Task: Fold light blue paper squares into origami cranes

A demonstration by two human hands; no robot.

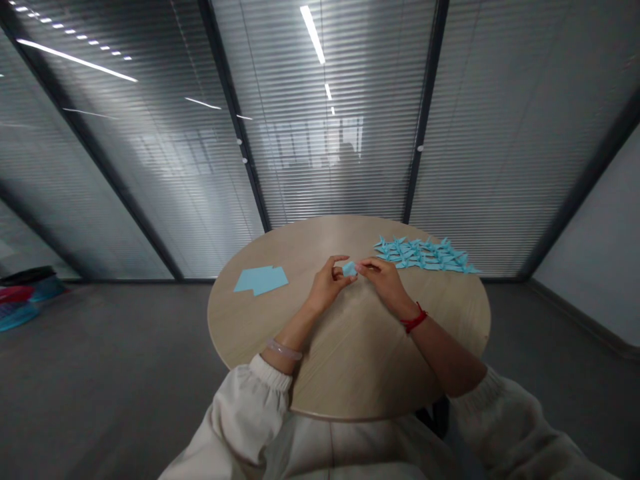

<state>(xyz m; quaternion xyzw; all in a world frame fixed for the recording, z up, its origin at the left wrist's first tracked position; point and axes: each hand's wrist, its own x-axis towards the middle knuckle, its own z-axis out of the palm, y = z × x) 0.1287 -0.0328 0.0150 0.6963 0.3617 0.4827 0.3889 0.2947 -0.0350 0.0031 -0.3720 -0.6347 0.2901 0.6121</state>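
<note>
Item: round wooden desk (pixel 350 347), pale grain, seen from above by the seated person; all places below are given relative to this desk.

Above the desk's middle: one small piece of light-blue folded paper (pixel 349 269), raised off the surface and pinched from both sides. Its fold stage is too small to tell.

Left hand (pixel 327 283): grip closed on the folded paper's left edge, thumb and forefinger meeting on it, other fingers curled. A pale bangle (pixel 284 349) sits on the wrist, just above a cream sleeve cuff (pixel 270 373).

Right hand (pixel 385 280): grip closed on the folded paper's right edge, fingertips pressed to it. A red cord bracelet (pixel 414 320) circles the wrist; the sleeve is pushed well up the forearm.

On the desk's left part: flat light-blue paper sheets (pixel 261 279), a few overlapping, lying loose, well apart from the hands.

On the desk's far right part: finished blue paper figures (pixel 425 255), pointed and winged, laid touching in close rows; count not readable. They lie loose on the surface, near the right hand but not touching it.

Containers: nothing on the desk stands in a box or tray.

Beyond the desk: glass partition with lowered blinds (pixel 320 133). Far left of the desk, on the grey floor: a low heap of red, blue and dark objects (pixel 25 293), kind unclear.
</note>
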